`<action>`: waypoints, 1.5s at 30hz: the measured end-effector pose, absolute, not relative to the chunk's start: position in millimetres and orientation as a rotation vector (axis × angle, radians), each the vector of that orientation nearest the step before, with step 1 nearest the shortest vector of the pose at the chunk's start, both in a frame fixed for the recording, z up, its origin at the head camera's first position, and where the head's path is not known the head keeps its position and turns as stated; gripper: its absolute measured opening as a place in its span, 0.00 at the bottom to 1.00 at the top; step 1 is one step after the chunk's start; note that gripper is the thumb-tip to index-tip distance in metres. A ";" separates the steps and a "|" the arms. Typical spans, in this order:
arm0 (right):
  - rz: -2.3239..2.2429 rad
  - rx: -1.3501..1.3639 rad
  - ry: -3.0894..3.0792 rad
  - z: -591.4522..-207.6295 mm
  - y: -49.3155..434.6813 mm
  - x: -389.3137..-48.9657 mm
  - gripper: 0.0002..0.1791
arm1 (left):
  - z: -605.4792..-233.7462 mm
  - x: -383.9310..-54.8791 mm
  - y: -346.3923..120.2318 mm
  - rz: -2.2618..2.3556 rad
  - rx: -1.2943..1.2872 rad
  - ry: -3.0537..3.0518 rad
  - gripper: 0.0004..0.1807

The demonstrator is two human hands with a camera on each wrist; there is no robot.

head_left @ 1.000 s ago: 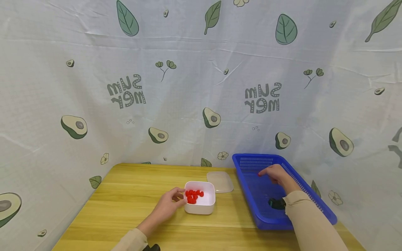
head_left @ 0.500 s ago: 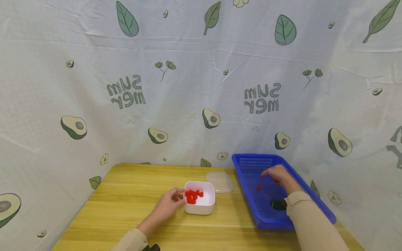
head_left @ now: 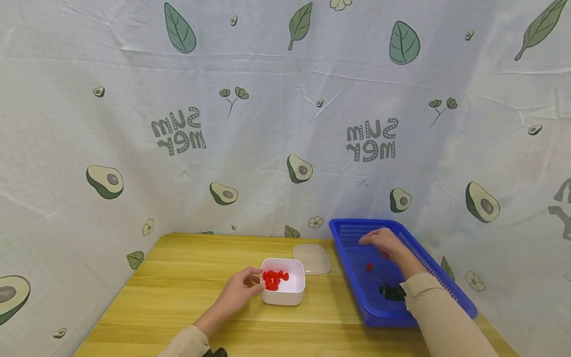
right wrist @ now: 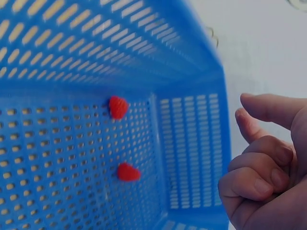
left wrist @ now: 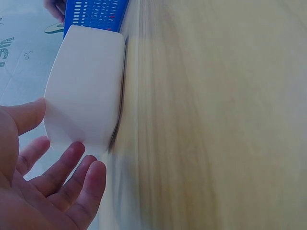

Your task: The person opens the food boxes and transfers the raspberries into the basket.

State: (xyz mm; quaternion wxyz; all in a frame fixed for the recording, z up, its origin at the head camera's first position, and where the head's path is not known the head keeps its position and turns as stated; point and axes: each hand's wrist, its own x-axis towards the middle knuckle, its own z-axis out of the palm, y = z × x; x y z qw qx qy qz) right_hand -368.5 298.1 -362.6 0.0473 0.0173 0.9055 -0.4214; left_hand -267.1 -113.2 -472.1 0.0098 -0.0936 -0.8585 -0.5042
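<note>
My left hand [head_left: 243,287] is at the left side of a small white box [head_left: 285,296], thumb and fingertips right at its wall, fingers relaxed. Several small red strawberry-shaped pieces [head_left: 273,280] lie in the box, mostly to its left. In the left wrist view the box [left wrist: 86,81] shows its outer wall, with the hand [left wrist: 53,177] at its near end. Over the blue basket [head_left: 370,317] hovers my right hand [head_left: 388,245], thumb and index finger apart and holding nothing, the other fingers curled. Two red pieces [right wrist: 118,107] lie on the basket's perforated bottom in the right wrist view.
A translucent lid [head_left: 312,259] lies on the wooden table [head_left: 200,263] behind the white box, left of the basket. A printed cloth [head_left: 267,124] with avocados and leaves hangs behind the table. The basket has raised, slotted walls.
A red piece pinched in my right hand has dropped onto the basket's bottom. The right hand has since lifted slightly and shifted left. My left hand and the box have not moved.
</note>
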 end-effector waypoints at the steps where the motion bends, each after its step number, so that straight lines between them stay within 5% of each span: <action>1: -1.294 0.036 2.759 -362.2 295.7 -368.3 0.19 | -472.1 -267.0 -113.2 -1.576 -0.291 -2.680 0.22; 24: -1.424 -0.235 2.600 -338.8 216.4 -346.9 0.15 | -473.0 -267.7 -114.0 -1.595 -0.300 -2.675 0.23; 45: -1.511 -0.255 2.435 -368.2 157.3 -344.3 0.12 | -474.8 -268.4 -114.9 -1.593 -0.309 -2.666 0.22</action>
